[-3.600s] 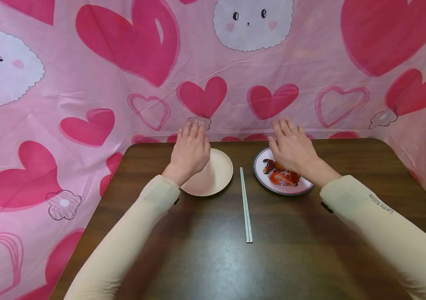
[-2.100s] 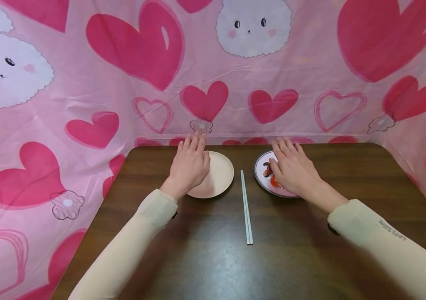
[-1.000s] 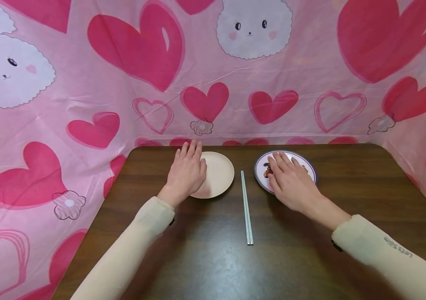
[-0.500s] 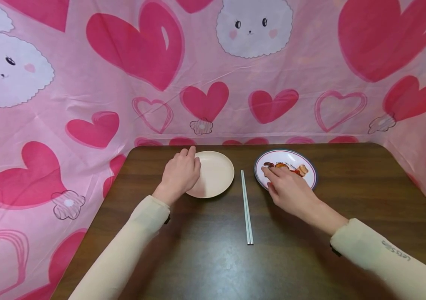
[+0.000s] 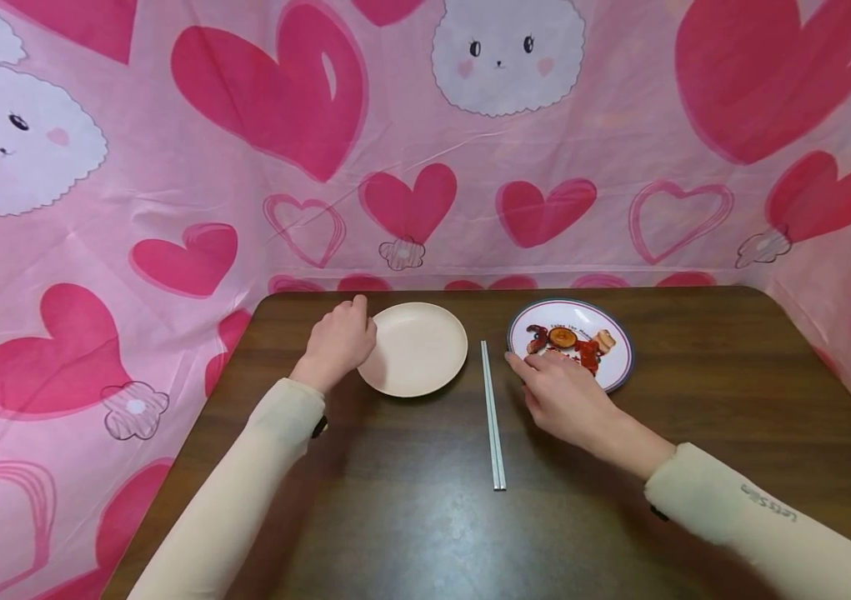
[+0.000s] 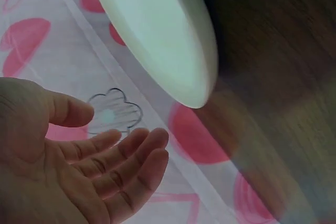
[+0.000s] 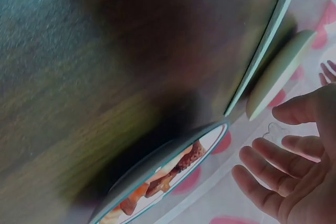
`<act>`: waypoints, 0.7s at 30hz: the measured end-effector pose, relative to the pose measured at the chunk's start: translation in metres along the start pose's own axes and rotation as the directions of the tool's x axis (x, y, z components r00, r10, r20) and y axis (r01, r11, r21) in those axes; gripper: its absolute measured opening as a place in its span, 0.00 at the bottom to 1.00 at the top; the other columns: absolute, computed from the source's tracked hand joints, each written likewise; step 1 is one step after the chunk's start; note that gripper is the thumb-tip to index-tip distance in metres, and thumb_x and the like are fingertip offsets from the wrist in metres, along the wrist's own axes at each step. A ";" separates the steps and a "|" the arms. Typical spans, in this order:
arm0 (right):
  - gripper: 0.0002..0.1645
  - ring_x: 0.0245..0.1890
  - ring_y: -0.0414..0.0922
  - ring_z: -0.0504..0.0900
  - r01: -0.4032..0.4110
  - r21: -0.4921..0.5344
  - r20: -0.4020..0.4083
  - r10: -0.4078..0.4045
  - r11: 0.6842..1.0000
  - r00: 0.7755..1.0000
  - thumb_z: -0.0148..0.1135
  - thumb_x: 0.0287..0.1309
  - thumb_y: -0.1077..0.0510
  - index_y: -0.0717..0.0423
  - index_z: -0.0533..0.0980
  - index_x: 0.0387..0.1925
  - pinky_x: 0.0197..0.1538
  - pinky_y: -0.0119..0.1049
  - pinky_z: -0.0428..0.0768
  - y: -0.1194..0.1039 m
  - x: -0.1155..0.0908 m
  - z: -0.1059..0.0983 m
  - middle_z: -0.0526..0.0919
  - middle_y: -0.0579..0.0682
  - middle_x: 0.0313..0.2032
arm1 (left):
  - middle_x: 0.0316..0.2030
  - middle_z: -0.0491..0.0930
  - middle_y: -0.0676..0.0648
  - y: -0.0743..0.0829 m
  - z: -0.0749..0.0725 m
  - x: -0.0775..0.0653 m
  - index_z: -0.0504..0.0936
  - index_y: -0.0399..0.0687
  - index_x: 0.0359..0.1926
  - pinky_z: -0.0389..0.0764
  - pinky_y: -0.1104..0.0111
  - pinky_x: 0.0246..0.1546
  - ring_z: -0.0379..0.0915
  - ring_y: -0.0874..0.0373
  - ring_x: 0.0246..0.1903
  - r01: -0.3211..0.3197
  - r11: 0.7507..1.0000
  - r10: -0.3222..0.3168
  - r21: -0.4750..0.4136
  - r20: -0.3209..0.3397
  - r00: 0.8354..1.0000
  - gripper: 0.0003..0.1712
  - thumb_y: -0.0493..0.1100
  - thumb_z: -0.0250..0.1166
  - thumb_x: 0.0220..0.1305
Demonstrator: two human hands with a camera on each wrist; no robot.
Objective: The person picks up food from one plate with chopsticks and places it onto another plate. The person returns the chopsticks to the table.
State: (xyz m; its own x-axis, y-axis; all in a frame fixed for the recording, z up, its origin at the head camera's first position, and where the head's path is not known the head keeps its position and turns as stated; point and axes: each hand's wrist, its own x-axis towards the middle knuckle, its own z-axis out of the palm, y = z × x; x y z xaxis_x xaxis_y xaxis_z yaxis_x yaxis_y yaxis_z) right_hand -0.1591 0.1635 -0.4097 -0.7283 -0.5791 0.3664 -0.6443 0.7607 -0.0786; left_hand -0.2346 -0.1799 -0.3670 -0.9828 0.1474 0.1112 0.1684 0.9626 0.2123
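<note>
My left hand (image 5: 338,342) hovers at the left rim of a plain cream plate (image 5: 425,350), its fingers loosely curled. In the left wrist view that hand (image 6: 89,166) is apart from the plate (image 6: 157,24) and holds nothing. My right hand (image 5: 571,400) hovers over the near left rim of a white plate with a blue edge (image 5: 583,313), hiding part of it. Its fingers bend loosely, and the right wrist view shows nothing in this hand (image 7: 299,166). Food shapes in brown, orange and red (image 5: 563,337) lie on that plate; I cannot tell whether they are printed.
A pair of pale chopsticks (image 5: 493,417) lies lengthwise on the dark wooden table (image 5: 410,500), between the two plates. Pink cloth with hearts (image 5: 545,208) hangs behind the table and along both sides.
Both hands have drawn back toward the person, the left one also leftward off the cream plate. Their fingers went from straight to loosely bent. More of the blue-edged plate shows. Plates and chopsticks have not moved.
</note>
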 end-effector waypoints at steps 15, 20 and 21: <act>0.30 0.38 0.53 0.83 0.135 -0.016 0.146 -0.131 0.991 0.981 0.74 0.55 0.62 0.61 0.80 0.61 0.36 0.48 0.85 -0.012 -0.003 0.011 0.83 0.54 0.39 | 0.48 0.80 0.28 -0.022 0.010 0.006 0.67 0.31 0.63 0.81 0.39 0.48 0.81 0.32 0.45 0.111 0.990 -0.096 -0.082 0.163 0.982 0.23 0.43 0.53 0.77; 0.31 0.39 0.52 0.83 0.162 -0.018 0.177 -0.156 0.987 0.972 0.74 0.56 0.60 0.59 0.79 0.63 0.38 0.48 0.85 -0.017 -0.002 0.015 0.84 0.54 0.41 | 0.52 0.79 0.27 -0.026 0.013 0.006 0.63 0.31 0.67 0.79 0.38 0.52 0.80 0.30 0.49 0.147 0.985 -0.125 -0.090 0.220 0.968 0.27 0.45 0.53 0.77; 0.31 0.40 0.52 0.83 0.164 -0.018 0.186 -0.157 0.986 0.970 0.74 0.56 0.60 0.59 0.79 0.63 0.39 0.48 0.85 -0.017 -0.002 0.015 0.84 0.54 0.41 | 0.54 0.78 0.26 -0.026 0.013 0.006 0.62 0.31 0.68 0.79 0.38 0.53 0.79 0.30 0.50 0.152 0.985 -0.128 -0.087 0.227 0.965 0.28 0.45 0.52 0.77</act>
State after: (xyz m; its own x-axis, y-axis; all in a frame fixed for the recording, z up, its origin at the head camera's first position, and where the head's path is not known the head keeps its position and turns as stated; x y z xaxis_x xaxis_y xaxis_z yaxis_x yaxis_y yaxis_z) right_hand -0.1502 0.1469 -0.4232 -0.6483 -0.7359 0.1952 -0.7505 0.6609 -0.0009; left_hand -0.2462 -0.2013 -0.3847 -0.9876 0.0703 -0.1404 0.0235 0.9502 0.3107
